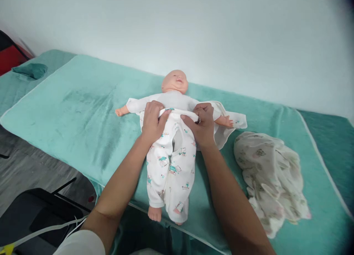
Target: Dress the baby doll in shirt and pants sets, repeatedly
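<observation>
A baby doll [174, 83] lies on its back on the green-covered bed, arms spread, feet toward me. White baby trousers [173, 162] with small teal and pink prints cover its legs. My left hand [153, 118] grips the waistband at the doll's waist on the left, thumb over the edge. On the right side my right hand [203, 122] pinches the same waistband, fingers curled. A white top covers the doll's chest, and a printed white garment [222, 137] lies spread under its arm on the right.
A crumpled printed cloth [272, 173] rests on the green bed cover [83, 114] at the right. The white wall [177, 30] rises behind the bed. A black chair [38, 218] and a white cable [47, 229] are at lower left.
</observation>
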Demonstrator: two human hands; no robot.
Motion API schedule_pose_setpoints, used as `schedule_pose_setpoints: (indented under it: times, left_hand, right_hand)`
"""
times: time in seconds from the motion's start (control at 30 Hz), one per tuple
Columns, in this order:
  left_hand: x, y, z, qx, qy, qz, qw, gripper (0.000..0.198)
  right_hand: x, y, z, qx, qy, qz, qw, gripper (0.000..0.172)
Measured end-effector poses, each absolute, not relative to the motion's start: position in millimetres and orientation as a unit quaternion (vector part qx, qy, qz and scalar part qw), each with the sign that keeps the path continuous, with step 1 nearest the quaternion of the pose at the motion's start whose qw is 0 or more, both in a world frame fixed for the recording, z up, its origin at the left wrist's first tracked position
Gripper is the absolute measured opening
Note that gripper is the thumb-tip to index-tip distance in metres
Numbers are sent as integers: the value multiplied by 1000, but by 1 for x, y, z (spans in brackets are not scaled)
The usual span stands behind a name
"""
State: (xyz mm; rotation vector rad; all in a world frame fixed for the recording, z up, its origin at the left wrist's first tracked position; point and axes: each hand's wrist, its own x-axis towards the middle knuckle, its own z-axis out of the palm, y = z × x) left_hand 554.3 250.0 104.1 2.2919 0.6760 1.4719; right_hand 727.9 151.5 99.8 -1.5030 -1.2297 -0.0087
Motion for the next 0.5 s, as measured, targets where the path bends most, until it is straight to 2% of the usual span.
schedule_pose_setpoints:
  times: [0.1, 0.2, 0.37, 0.5]
  left_hand:
    - [553, 248, 99, 792, 243, 542, 140, 32]
    - [551, 246, 98, 779, 267, 549, 139, 41]
    - [542, 243, 97, 759, 310, 533, 210, 54]
    - [526, 237, 95, 749, 350, 494, 271, 58]
  right_hand:
    - [728, 148, 96, -618, -536, -61, 571, 45]
    - [730, 142, 94, -637, -533, -61, 554, 50]
    - [733, 126, 97, -687, -509, 60, 514, 60]
    - [736, 111, 98, -696, -494, 186, 487, 59]
